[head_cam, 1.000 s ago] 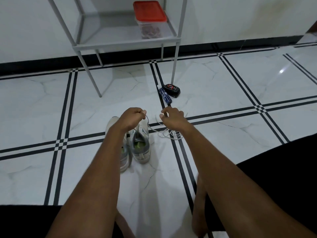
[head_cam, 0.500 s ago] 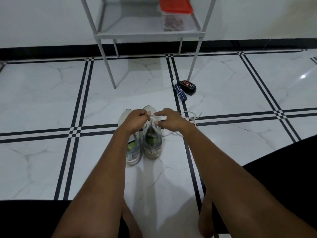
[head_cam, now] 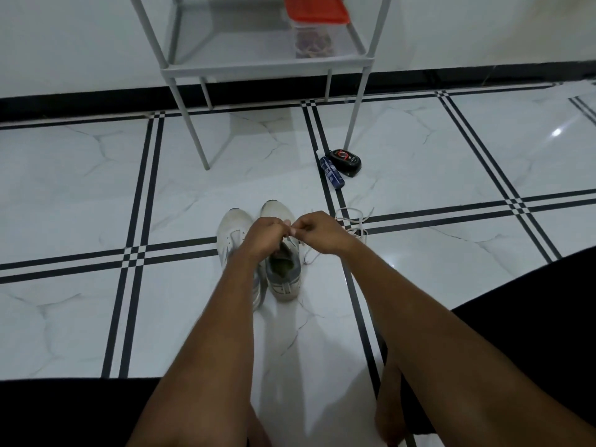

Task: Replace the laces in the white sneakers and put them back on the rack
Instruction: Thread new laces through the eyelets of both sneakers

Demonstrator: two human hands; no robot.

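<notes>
1. Head view: two white sneakers point(head_cam: 258, 250) stood side by side on the floor point(head_cam: 80, 188) in the middle of the frame, toes pointing up the frame.
2. The left hand point(head_cam: 261, 237) and the right hand point(head_cam: 319, 233) met just above the right-side sneaker.
3. The fingers point(head_cam: 292, 230) of both hands were curled, and their tips touched each other. They seemed to pinch a thin lace end, but it was too small to see well.
4. A loose white lace point(head_cam: 353, 225) lay in loops on the floor just to the right of the right hand.
5. A grey metal rack point(head_cam: 267, 64) stood at the top of the frame, by the wall.
6. A clear box with a red lid point(head_cam: 314, 8) sat on the rack's shelf, at its right side.
7. A dark blue tube point(head_cam: 332, 172) and a black round tin point(head_cam: 346, 158) lay on the floor, touching, near the rack's front right leg.
8. Black cloth point(head_cam: 532, 317) covered the person's legs at the lower right and lower left of the frame.
</notes>
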